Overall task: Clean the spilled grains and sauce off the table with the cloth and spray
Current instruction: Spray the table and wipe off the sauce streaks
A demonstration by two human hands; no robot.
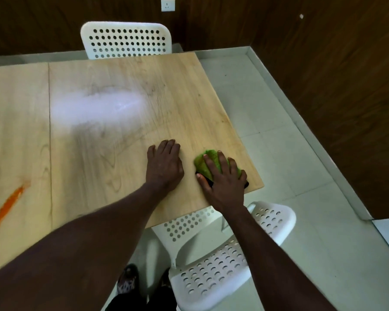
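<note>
A bunched green cloth (206, 161) with a dark underside lies near the right front corner of the light wooden table (112, 131). My right hand (225, 176) presses flat on the cloth, fingers spread and fairly straight. My left hand (164, 164) rests palm down on the bare tabletop just left of the cloth, fingers together. An orange sauce streak (8, 205) runs diagonally across the table's left part. No spray bottle and no grains show in this view.
A white perforated chair (126, 40) stands at the table's far side. Another white perforated chair (222, 254) stands at the near right corner, beside my feet. Pale floor tiles (279, 153) and a dark wooden wall lie to the right. Glare whitens the table's middle.
</note>
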